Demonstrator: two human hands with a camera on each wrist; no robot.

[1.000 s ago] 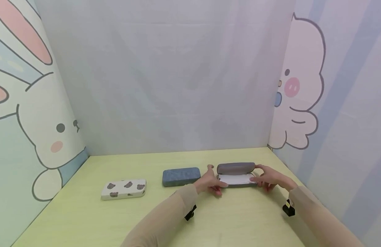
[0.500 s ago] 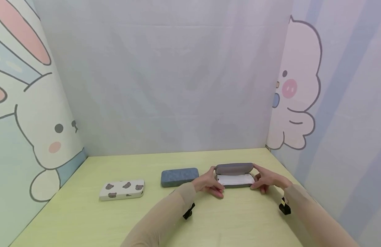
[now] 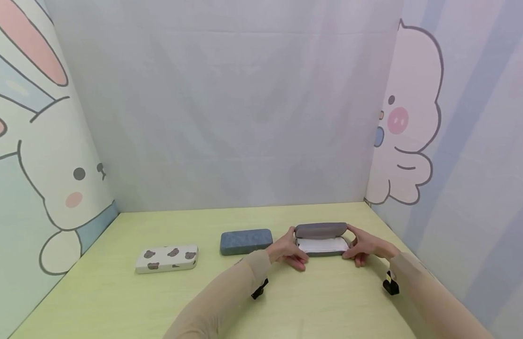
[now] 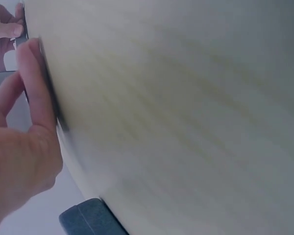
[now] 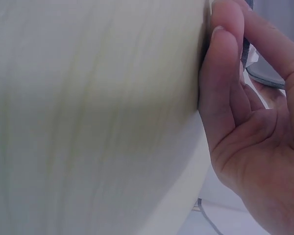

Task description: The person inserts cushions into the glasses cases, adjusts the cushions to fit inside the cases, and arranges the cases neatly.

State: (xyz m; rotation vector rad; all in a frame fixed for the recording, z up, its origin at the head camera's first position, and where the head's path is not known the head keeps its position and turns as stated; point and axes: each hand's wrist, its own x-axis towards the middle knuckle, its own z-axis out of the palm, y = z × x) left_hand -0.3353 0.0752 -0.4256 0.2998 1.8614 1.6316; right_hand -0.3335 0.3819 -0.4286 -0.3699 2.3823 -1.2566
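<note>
A grey glasses case [image 3: 320, 230] stands with its lid raised at the right of the table, a white cloth [image 3: 322, 245] lying in its lower half. At its left end my left hand [image 3: 288, 250] grips it, one finger up at the lid's corner and the others low by the front edge. My right hand [image 3: 366, 246] grips the opposite end in much the same way, a finger at the lid corner and fingertips at the front corner. In the right wrist view, the curled fingers [image 5: 220, 73] hide most of the case.
A closed blue case [image 3: 246, 242] lies just left of my left hand. Farther left is a white case with brown bear heads [image 3: 167, 259]. Behind the pale yellow table [image 3: 261, 310] hangs a grey curtain [image 3: 227, 117]; a patterned wall [image 3: 477, 188] rises close on the right.
Both hands have closed in on the ends of the glasses case. The left finger came onto the lid corner, and the right fingers moved off the cloth to the front corner. Little differs over the last half second.
</note>
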